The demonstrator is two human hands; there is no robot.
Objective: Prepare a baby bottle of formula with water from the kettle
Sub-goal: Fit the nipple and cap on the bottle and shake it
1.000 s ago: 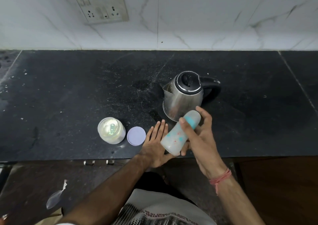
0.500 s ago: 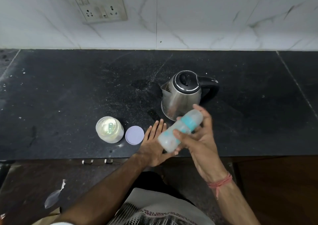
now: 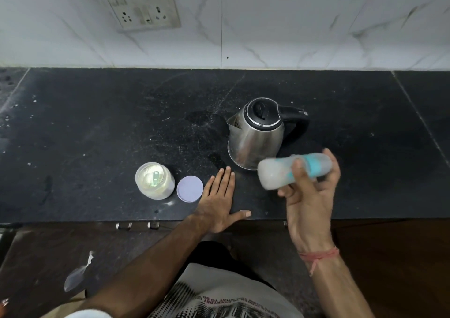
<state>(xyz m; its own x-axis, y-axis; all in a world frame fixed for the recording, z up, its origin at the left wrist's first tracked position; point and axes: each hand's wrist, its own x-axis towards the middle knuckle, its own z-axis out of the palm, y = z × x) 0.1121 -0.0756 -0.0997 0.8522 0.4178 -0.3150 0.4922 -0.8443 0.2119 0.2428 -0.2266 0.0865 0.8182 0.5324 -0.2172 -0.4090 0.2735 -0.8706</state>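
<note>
Near done: right hand point(image 3: 309, 196) grips capped, milky baby bottle point(image 3: 289, 171) sideways, centre-right, likely mixing; left hand point(image 3: 219, 203) flat on counter point(image 3: 97, 135).

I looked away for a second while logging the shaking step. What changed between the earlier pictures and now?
The right hand, gripping the bottle, swung it rightward, away from the left hand, tipping it nearly level. The left hand stayed flat on the counter; kettle, jar and lid did not move.

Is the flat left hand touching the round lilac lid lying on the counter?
Apart. The head view shows dark counter between the left hand and round lilac lid.
</note>
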